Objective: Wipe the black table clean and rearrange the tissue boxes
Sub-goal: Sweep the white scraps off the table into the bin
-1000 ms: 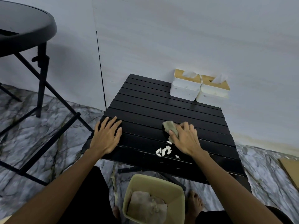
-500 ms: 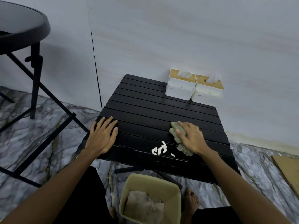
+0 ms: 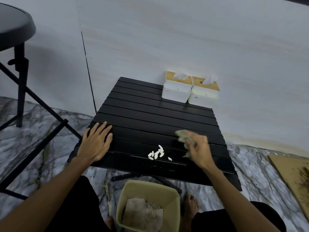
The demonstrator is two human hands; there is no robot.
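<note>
Your black slatted tabletop [image 3: 150, 118] ran its slats left to right, its far edge against the wall. Two white tissue boxes [image 3: 190, 88] sat side by side, touching, at its far right corner; no readable writing showed. Your right hand [image 3: 198, 147] was closed around a blurred grey cloth [image 3: 182, 135], just right of white crumbs [image 3: 158, 153] near the front edge. Your left hand [image 3: 96, 143] lay flat, fingers spread, empty.

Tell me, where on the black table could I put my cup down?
The biggest bare patch on the table is the middle and back left, between the left hand and the tissue boxes. The front is crowded: white bits lie there, and the right hand holds a cloth beside them.
</note>
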